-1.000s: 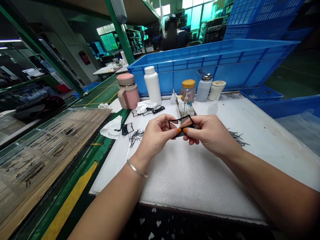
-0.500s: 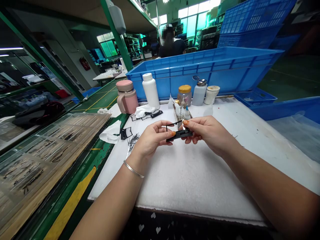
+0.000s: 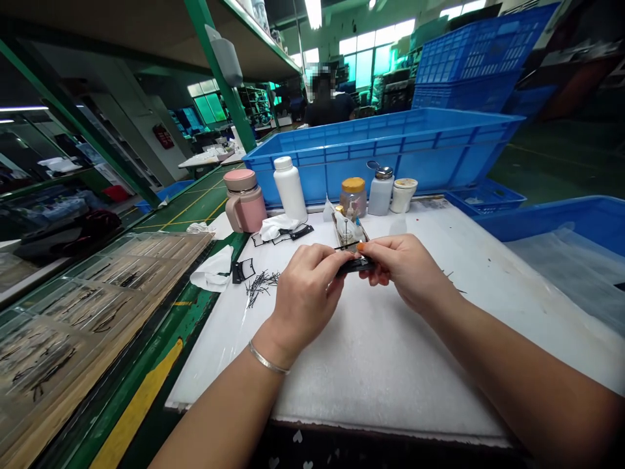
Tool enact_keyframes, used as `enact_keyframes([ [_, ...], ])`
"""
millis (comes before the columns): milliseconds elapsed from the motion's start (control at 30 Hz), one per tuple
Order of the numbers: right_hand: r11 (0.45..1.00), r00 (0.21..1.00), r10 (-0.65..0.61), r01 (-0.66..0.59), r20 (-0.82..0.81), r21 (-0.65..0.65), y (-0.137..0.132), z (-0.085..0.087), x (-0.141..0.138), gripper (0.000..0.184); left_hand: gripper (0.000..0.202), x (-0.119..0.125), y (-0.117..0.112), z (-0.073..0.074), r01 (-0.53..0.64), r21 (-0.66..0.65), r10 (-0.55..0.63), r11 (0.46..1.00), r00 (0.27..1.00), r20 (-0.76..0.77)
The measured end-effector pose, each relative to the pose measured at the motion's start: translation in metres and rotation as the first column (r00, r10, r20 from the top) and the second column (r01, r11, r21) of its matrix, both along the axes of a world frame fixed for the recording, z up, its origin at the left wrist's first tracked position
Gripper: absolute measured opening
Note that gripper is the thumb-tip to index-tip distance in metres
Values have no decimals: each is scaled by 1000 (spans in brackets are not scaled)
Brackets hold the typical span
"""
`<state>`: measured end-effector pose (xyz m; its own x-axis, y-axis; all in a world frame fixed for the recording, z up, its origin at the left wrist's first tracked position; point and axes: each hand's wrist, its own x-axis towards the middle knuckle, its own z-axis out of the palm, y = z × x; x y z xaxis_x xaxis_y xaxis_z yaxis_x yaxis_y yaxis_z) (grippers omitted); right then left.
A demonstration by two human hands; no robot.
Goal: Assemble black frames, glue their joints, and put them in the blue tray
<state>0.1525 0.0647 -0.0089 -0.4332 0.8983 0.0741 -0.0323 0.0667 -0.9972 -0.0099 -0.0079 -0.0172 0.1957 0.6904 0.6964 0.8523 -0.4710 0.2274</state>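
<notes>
Between my two hands is a small black plastic frame piece (image 3: 355, 266), held above the white work surface (image 3: 390, 365). My left hand (image 3: 307, 293) is closed on its left end, with the back of the hand hiding much of that side. At the right end, the thumb and fingers of my right hand (image 3: 398, 264) pinch it. To the left of my left hand lie a heap of thin black strips (image 3: 260, 286) and another black frame piece (image 3: 243, 270). More black pieces (image 3: 301, 232) rest by a white cloth (image 3: 277, 226).
Behind my hands stand a small tray of tools (image 3: 349, 228), a yellow-lidded jar (image 3: 353, 195), a pump bottle (image 3: 381, 192), a white bottle (image 3: 290, 190) and a pink mug (image 3: 245, 202). A large blue crate (image 3: 390, 140) backs them. At left lies a compartmented tray (image 3: 97, 293). A person (image 3: 329, 104) is beyond.
My left hand has turned over the piece, so its back now faces me and its fingers are more curled. The black frame looks tipped flatter. The whole view has shifted slightly.
</notes>
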Motion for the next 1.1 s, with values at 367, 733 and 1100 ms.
enact_keyframes([
  [367, 992, 995, 94, -95, 14, 77, 0, -5, -3, 34, 25, -16, 12, 1, 334, -173, 91, 927, 247, 965],
  [733, 985, 992, 116, -122, 50, 119, 1, -1, 0, 28, 26, -14, 14, -1, 649, -300, 217, 699, 207, 954],
  [1100, 966, 971, 18, -79, 239, 247, 3, 7, 9, 24, 24, -16, 14, 1, 632, -444, 281, 635, 347, 895],
])
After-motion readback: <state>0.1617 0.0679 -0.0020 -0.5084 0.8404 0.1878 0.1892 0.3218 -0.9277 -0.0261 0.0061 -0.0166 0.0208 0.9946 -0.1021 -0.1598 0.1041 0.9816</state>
